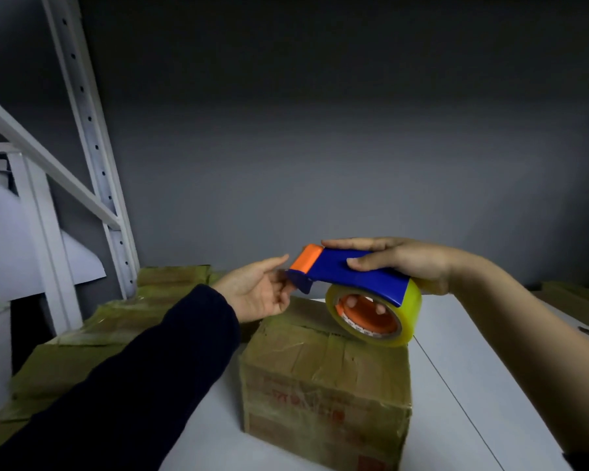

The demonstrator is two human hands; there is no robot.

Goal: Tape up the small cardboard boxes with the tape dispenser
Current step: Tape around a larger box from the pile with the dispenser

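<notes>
On the far left stands a white metal shelf frame [94, 137]. Below it, a pile of taped boxes [82, 334] sits low by the desk's left side. An arm in a dark sleeve [133, 385] reaches in from the bottom left. The left hand [259, 294] is palm up, its grip loose and wide, holding nothing that I can see. Its fingertips are right at the blue front tip of the tape dispenser [347, 270].

The tape dispenser is blue with an orange front part. It hangs in the air over the small cardboard box [323, 379] in the middle of the white desk [490, 351]. The yellow tape roll [405, 311] under it touches the back of the box top.

The right hand [398, 260] comes from the right. Its grip is tight around the tape dispenser from above, thumb on the near side. More boxes [575, 300] lie at the far right.
</notes>
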